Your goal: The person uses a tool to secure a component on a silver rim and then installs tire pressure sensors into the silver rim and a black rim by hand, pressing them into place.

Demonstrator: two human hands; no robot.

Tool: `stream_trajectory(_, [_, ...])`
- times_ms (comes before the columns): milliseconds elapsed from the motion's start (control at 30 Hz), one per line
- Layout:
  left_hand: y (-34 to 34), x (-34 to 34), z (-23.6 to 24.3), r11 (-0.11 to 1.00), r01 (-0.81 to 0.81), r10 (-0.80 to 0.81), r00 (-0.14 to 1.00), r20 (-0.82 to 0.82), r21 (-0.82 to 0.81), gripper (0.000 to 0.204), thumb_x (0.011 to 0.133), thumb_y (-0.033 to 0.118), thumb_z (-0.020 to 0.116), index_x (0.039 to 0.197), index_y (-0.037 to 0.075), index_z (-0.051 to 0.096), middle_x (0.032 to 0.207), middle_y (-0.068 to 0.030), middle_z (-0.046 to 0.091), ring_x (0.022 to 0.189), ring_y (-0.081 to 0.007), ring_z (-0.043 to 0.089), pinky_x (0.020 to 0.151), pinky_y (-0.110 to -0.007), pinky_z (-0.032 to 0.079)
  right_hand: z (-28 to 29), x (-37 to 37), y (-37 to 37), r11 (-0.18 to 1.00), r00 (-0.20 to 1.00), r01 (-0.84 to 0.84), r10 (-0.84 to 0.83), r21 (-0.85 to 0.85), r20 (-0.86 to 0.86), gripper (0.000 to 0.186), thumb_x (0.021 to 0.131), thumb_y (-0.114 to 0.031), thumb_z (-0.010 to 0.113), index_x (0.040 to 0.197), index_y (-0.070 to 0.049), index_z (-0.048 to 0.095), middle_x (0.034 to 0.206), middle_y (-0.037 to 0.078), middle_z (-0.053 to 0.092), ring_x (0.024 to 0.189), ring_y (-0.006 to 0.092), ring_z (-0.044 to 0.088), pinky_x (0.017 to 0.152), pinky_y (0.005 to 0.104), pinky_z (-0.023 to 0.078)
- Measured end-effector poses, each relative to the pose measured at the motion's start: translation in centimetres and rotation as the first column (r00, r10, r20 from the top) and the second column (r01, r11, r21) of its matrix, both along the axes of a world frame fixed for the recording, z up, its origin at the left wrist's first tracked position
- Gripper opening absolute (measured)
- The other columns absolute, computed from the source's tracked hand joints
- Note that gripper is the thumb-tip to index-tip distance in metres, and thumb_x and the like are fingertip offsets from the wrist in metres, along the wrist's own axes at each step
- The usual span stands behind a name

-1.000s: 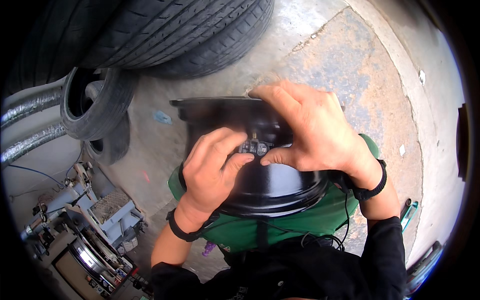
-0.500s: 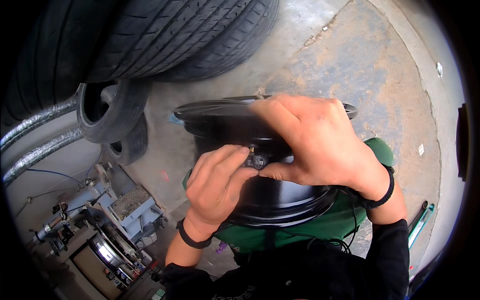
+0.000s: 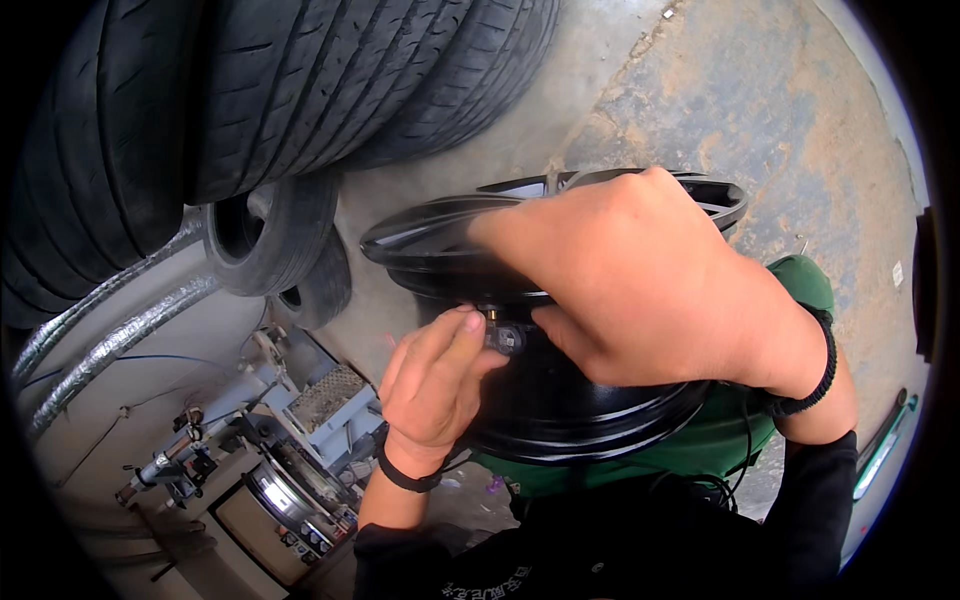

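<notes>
A glossy black wheel rim (image 3: 575, 425) stands in front of me without a tyre, its spoked face pointing away. Against its barrel is a small black tyre pressure sensor (image 3: 508, 340) with a brass-coloured stem. My left hand (image 3: 432, 375) pinches the sensor between thumb and fingers, close under the rim's far flange. Bent over that flange is my right hand (image 3: 650, 285). Its thumb is on the near side, a little apart from the sensor. The other fingers are blurred at the spokes or hidden, so what they touch does not show.
Large black tyres (image 3: 330, 90) stand at the far left, with a smaller tyre (image 3: 275, 240) beside them. Left of me is a grey machine (image 3: 330, 405), below silver foil-wrapped pipes (image 3: 125, 345). Green material (image 3: 620, 470) lies under the rim. A green tool (image 3: 885, 450) rests at the right wall.
My right hand has shifted toward me, and its thumb has come away from the sensor. My left hand still pinches the sensor. The view has turned slightly, so surroundings sit further right.
</notes>
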State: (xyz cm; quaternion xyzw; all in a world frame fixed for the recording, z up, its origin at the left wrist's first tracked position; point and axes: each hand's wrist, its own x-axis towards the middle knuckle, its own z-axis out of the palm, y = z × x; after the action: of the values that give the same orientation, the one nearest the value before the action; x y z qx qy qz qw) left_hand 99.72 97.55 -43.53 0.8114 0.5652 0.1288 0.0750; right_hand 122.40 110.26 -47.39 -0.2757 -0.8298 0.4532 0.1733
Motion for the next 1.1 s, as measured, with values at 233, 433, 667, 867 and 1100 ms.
stream_trajectory(233, [-0.1,0.4,-0.1,1.000,-0.001,0.002,0.999,0.038,-0.014,0.052,0.068,0.002,0.089,0.118,0.002,0.073,0.105,-0.0153,0.073,0.085,-0.0291,0.072,0.072,-0.034,0.059,-0.4,0.3,-0.5,0.999,0.999,0.029,-0.028,0.018,-0.036,0.063,0.064,-0.017,0.085,0.120,-0.006,0.058,0.094,0.007,0.070,0.085,0.0309,0.070,0.065,0.0412,0.052])
stream_trajectory(433, [0.0,0.8,0.4,0.998,-0.009,0.010,1.000,0.015,-0.057,0.053,0.068,0.001,0.089,0.119,0.002,0.072,0.105,-0.0154,0.073,0.085,-0.0293,0.073,0.071,-0.034,0.059,-0.5,0.2,-0.7,0.999,0.998,0.036,-0.035,0.018,-0.059,0.061,0.065,-0.019,0.087,0.117,-0.006,0.058,0.092,0.005,0.068,0.083,0.0285,0.070,0.063,0.0397,0.052])
stream_trajectory(667, [0.0,1.1,0.9,0.996,0.032,-0.037,0.997,-0.067,-0.079,0.054,0.069,0.001,0.089,0.120,0.000,0.070,0.105,-0.0176,0.073,0.085,-0.0301,0.073,0.072,-0.034,0.059,-0.9,0.2,-0.7,0.999,0.996,0.038,-0.037,0.016,-0.084,0.043,0.067,-0.013,0.080,0.103,-0.006,0.058,0.084,0.004,0.063,0.076,0.0255,0.068,0.059,0.0373,0.052])
stream_trajectory(867, [0.0,1.4,1.2,0.996,0.064,-0.074,0.985,-0.156,-0.070,0.054,0.071,0.002,0.089,0.121,-0.001,0.069,0.105,-0.0184,0.072,0.086,-0.0302,0.073,0.071,-0.033,0.059,-1.3,-0.1,-1.0,0.997,0.992,0.055,-0.049,0.053,-0.116,0.029,0.070,-0.010,0.072,0.095,-0.006,0.057,0.078,0.003,0.059,0.067,0.0223,0.064,0.055,0.0332,0.049])
stream_trajectory(1100, [0.0,1.8,1.8,0.988,0.061,-0.087,0.981,-0.175,-0.145,0.055,0.072,0.003,0.089,0.122,-0.002,0.068,0.106,-0.0196,0.072,0.086,-0.0307,0.072,0.070,-0.033,0.059,-1.6,-0.1,-1.3,0.995,0.990,0.083,-0.075,0.063,-0.119,0.022,0.074,-0.014,0.069,0.090,-0.007,0.057,0.076,0.002,0.058,0.064,0.0209,0.062,0.054,0.0318,0.048])
